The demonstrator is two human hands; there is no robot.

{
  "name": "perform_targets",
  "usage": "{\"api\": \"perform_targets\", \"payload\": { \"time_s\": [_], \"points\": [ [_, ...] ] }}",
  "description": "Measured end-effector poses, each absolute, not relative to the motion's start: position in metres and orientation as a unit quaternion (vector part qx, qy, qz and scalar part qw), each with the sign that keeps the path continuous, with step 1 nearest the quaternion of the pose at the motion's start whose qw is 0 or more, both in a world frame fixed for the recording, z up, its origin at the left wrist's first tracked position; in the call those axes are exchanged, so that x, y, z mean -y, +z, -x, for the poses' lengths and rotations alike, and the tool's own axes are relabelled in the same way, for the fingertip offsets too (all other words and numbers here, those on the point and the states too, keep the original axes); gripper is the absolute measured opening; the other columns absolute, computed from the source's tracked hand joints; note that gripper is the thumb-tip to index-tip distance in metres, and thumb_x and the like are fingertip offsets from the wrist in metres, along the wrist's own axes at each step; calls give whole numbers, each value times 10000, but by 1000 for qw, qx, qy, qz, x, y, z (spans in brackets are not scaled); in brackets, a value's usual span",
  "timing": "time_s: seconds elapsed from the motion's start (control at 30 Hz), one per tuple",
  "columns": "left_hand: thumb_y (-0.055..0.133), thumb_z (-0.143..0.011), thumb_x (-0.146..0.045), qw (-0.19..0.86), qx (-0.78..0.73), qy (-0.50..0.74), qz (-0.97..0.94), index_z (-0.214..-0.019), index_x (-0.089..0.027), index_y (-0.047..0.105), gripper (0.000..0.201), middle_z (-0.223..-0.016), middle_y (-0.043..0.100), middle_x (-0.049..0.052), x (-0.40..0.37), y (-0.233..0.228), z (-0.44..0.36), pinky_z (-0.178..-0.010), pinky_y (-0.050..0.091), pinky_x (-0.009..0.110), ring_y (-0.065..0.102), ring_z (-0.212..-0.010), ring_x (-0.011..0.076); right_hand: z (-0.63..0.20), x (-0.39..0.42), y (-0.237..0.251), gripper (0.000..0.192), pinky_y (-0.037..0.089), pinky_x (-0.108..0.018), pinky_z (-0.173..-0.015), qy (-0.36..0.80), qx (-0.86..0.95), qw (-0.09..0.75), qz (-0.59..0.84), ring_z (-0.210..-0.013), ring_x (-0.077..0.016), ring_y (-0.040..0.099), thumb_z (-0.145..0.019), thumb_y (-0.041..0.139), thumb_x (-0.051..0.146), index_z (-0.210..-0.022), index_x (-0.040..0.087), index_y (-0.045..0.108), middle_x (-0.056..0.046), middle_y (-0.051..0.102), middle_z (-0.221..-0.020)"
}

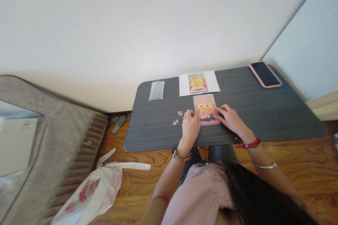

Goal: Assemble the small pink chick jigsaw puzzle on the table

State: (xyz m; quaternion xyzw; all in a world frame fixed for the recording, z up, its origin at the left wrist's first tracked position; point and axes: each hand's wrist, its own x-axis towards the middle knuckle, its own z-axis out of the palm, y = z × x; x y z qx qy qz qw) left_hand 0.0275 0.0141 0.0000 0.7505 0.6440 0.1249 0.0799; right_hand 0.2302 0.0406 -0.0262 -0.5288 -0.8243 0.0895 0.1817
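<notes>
A small jigsaw puzzle (204, 101) with a yellow cartoon figure lies on the dark table. Its lower part has a dark gap with jagged edges, above a pink bottom strip. My left hand (191, 124) is bent at the puzzle's left edge, thumb against it. From the other side, my right hand (232, 119) grips the right edge with thumb and fingertips. Two loose groups of puzzle pieces, one upper (180, 113) and one lower (175, 122), lie left of my left hand. Behind the puzzle is a white sheet (184, 85) printed with the same picture.
A clear plastic bag (156, 90) lies at the table's (158, 130) back left, and a phone (265, 74) at the back right. The wall (158, 24) rises behind. On the wooden floor are slippers (120, 123) and a white plastic bag (105, 186), beside a grey-covered bed (66, 130).
</notes>
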Motion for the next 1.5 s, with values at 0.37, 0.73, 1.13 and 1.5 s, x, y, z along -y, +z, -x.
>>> {"api": "perform_targets", "payload": {
  "time_s": [0.37, 0.73, 1.13, 1.5],
  "points": [
    [523, -835, -370, 63, -666, 89, -738, -1220, -386, 500, 386, -1110, 410, 75, -18, 0, -14, -790, 435, 388, 409, -983, 257, -233, -46, -24, 345, 422, -297, -696, 94, 835, 156, 520, -813, -192, 530, -847, 510, 284, -1173, 194, 579, -77, 512, -939],
    [544, -818, -225, 52, -691, 229, -684, -1090, -231, 628, 285, -990, 469, 78, -9, 0, 34, -850, 436, 360, 466, -893, 193, -200, -21, -13, 234, 440, -339, -730, 107, 831, 229, 497, -845, -208, 543, -873, 477, 261, -1010, 176, 646, -96, 560, -932],
    [585, -772, -164, 112, -692, 251, -667, -903, -200, 668, 160, -850, 510, 32, 16, -8, 45, -815, 467, 315, 515, -846, 168, -125, -23, -16, 148, 385, -334, -746, 107, 862, 181, 462, -830, -205, 520, -846, 517, 203, -866, 175, 661, -75, 579, -857],
    [586, -785, -157, 134, -659, 222, -706, -887, -205, 649, 129, -855, 511, 30, 7, -13, 29, -835, 463, 349, 498, -881, 176, -119, -26, -15, 147, 372, -307, -730, 81, 882, 141, 442, -842, -195, 527, -876, 491, 217, -867, 160, 627, -71, 574, -881]
  ]
}}
